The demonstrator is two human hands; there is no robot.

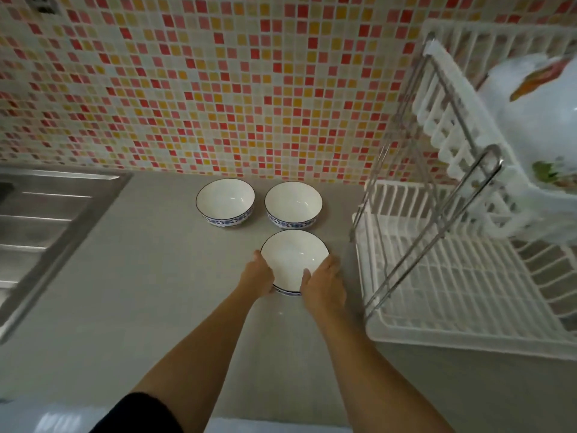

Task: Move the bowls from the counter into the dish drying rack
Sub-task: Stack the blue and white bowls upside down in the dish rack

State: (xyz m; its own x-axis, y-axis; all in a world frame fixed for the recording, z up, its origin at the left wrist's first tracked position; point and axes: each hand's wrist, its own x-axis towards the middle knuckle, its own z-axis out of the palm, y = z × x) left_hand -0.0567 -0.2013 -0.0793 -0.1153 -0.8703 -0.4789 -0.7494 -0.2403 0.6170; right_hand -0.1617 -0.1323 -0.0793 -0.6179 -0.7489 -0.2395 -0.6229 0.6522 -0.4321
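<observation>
Readable text: none anywhere in the scene.
Bowls [225, 200]: blue patterned band only, with no letters or numbers.
Dish drying rack [437, 307], right of the bowls: no brand or label shows.
White dish [530, 120] in the rack's upper tier: painted decoration, blurred, with no lettering.
Tiled wall [218, 89] behind the bowls: coloured squares, with no signs.

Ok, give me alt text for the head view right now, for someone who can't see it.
Both hands, left hand and right hand, cup the nearest bowl on the grey counter. Two matching bowls sit behind it by the mosaic tile wall; a white dish drying rack stands right, a steel sink left.
</observation>
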